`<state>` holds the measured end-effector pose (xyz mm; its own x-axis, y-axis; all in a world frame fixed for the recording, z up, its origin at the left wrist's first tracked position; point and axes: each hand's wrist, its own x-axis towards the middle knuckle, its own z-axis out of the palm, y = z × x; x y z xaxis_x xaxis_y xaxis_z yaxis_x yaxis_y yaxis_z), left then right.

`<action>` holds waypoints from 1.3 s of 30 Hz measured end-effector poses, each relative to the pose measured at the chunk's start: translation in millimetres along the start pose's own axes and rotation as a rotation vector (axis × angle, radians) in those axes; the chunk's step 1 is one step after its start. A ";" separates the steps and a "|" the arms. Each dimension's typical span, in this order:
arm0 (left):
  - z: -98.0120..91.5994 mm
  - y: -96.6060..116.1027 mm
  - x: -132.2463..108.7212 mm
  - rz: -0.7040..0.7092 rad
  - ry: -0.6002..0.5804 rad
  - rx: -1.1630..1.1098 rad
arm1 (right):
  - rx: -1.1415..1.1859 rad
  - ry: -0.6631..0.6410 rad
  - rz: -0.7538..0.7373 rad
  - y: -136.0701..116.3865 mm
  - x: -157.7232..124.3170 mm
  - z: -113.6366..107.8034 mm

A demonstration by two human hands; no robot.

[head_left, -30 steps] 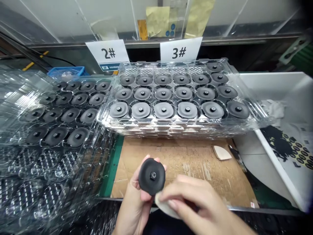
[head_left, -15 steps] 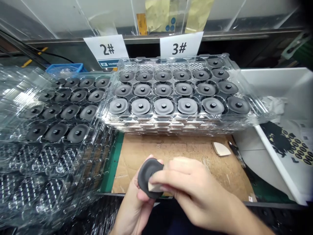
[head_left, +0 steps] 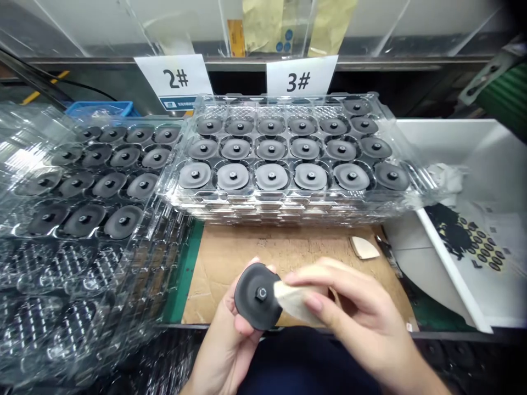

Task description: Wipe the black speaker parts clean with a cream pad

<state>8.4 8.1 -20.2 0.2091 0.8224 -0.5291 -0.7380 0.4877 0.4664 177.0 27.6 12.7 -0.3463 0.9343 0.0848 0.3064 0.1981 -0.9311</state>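
Observation:
My left hand (head_left: 233, 329) holds a round black disc-shaped part (head_left: 249, 304) by its rim, its face with a small central knob turned up toward me. Between the thumb and fingers of my right hand (head_left: 354, 312) is a cream wedge-shaped sponge (head_left: 298, 300), its tip at the right edge of the disc. I cannot tell whether the tip touches it. Both hands are above the near part of a brown cardboard sheet (head_left: 230, 247).
Behind the cardboard stands a stack of clear trays (head_left: 263, 200) holding several similar black discs. More clear trays (head_left: 24, 241) with discs are at left. A second wedge sponge (head_left: 364, 248) lies on the cardboard. At right is a white bin (head_left: 457, 274) with small black pieces.
My right hand has drawn the sponge from the disc's middle to its right edge and turned it. The central knob now shows. The view has shifted slightly.

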 end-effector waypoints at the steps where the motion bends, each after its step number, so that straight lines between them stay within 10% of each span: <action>1: 1.1 -0.7 -0.6 0.003 0.007 0.007 | -0.029 0.016 -0.088 -2.8 5.5 3.8; 9: 1.9 -3.9 -6.2 -0.021 0.051 0.065 | -0.191 -0.032 -0.247 -7.5 16.2 16.2; 15: -3.8 -2.2 -4.4 0.011 0.058 0.047 | 0.169 -0.297 0.178 16.9 -15.4 0.5; 20: -7.2 -2.4 0.9 -0.049 0.075 -0.028 | 0.162 0.040 0.415 49.4 -31.8 -0.5; 28: -2.7 -13.9 1.3 -0.039 0.053 0.037 | -0.079 0.076 -0.068 -10.8 6.7 18.9; 32: -8.2 -14.7 0.1 -0.031 0.107 0.080 | -0.081 -0.253 -0.039 -16.3 17.2 22.2; 36: -5.4 -14.1 -2.5 -0.069 0.078 0.134 | -0.121 -0.010 -0.104 -13.8 19.4 28.2; 39: -3.2 -9.5 -5.8 -0.108 0.089 0.133 | -0.028 -0.152 -0.126 -15.7 11.0 22.1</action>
<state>12.2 -2.3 -23.9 0.2206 0.7372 -0.6386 -0.6221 0.6106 0.4900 148.7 28.2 20.4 -0.5124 0.8467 0.1434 0.2761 0.3206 -0.9061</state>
